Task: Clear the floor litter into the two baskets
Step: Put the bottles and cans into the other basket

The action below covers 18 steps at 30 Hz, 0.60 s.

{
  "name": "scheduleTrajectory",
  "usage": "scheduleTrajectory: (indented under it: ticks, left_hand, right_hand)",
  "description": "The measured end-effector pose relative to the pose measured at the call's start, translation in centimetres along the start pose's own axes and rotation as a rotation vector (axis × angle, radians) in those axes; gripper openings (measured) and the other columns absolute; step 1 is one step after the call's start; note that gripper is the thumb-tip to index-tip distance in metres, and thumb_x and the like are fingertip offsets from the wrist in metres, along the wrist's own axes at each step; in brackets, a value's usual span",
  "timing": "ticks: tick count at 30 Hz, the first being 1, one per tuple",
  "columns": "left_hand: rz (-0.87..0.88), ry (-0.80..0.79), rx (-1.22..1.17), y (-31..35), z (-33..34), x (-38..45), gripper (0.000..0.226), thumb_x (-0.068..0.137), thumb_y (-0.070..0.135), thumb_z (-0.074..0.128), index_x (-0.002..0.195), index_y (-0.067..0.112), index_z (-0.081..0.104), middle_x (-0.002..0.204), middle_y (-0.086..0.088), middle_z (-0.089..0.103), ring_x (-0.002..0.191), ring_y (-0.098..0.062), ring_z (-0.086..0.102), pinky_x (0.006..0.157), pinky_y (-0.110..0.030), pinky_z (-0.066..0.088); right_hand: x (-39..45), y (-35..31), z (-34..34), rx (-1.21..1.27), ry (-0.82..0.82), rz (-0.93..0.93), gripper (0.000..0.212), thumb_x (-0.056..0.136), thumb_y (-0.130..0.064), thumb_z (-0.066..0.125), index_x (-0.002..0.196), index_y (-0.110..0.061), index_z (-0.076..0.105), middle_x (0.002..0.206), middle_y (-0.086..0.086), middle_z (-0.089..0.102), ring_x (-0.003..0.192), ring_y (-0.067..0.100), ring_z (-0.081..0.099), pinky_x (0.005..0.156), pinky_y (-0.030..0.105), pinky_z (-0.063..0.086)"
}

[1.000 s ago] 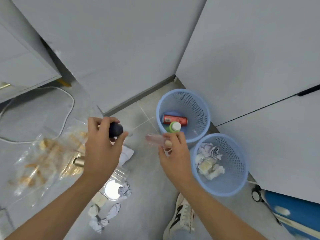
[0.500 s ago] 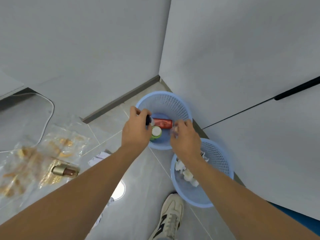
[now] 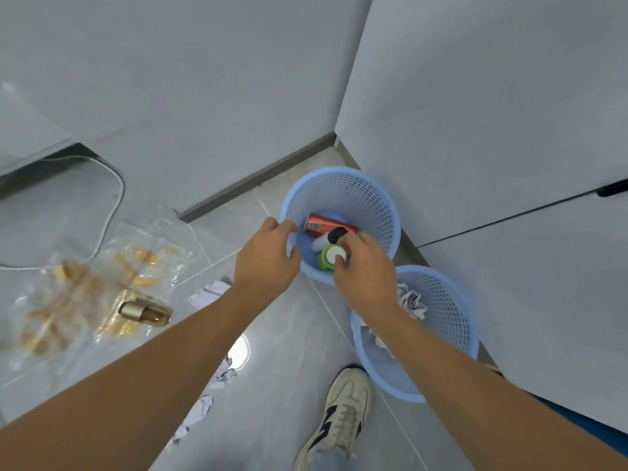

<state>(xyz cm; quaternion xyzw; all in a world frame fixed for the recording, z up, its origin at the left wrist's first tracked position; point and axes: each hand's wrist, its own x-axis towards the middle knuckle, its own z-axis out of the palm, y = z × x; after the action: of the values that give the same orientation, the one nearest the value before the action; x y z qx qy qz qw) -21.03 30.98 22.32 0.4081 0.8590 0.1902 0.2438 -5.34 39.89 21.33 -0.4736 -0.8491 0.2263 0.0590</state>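
Two light blue mesh baskets stand in the corner. The far basket (image 3: 368,198) holds a red can (image 3: 323,225), a green bottle with a white cap (image 3: 327,260) and a pale item with a black cap (image 3: 331,236). The near basket (image 3: 450,311) holds crumpled paper (image 3: 412,300). My left hand (image 3: 268,258) hovers at the far basket's left rim, fingers loosely curled and holding nothing. My right hand (image 3: 363,271) hangs over that basket's near rim, fingers bent down by the white cap, with nothing visible in them.
On the floor at left lie clear plastic bags (image 3: 85,290) with a gold-capped brown bottle (image 3: 144,313) on them. Crumpled paper scraps (image 3: 210,291) (image 3: 222,373), a round white lid (image 3: 239,350) and a white cable (image 3: 114,198) lie nearby. My shoe (image 3: 343,407) stands below the baskets.
Both hands carried their items from the litter to the far basket. The black-capped item left my left hand and now lies in the basket. The pink tube is gone from my right hand.
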Motion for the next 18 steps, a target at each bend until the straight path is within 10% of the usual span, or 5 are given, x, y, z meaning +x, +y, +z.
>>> scheduleTrajectory:
  ticks: [13,18]
  left_hand:
    - [-0.220,-0.004,0.017,-22.6,-10.1,-13.5,0.026,0.092,0.021,0.060,0.116,0.029,0.063,0.088,0.015,0.060,0.083,-0.011,0.057,0.062,-0.028,0.040]
    - [-0.255,-0.061,0.061,-32.0,-6.8,-13.9,0.041,0.089,0.015,0.060,0.126,0.031,0.062,0.110,0.008,0.061,0.113,-0.020,0.056,0.073,-0.032,0.047]
  right_hand:
    - [-11.5,-17.1,11.9,0.159,-0.222,-0.070,0.017,0.087,-0.014,0.063,0.103,-0.020,0.065,0.099,-0.003,0.061,0.087,0.021,0.064,0.071,0.033,0.050]
    - [-13.7,-17.8,21.4,0.063,-0.402,-0.057,0.026,0.088,-0.020,0.064,0.114,-0.018,0.061,0.112,0.004,0.061,0.101,0.029,0.060,0.079,0.037,0.049]
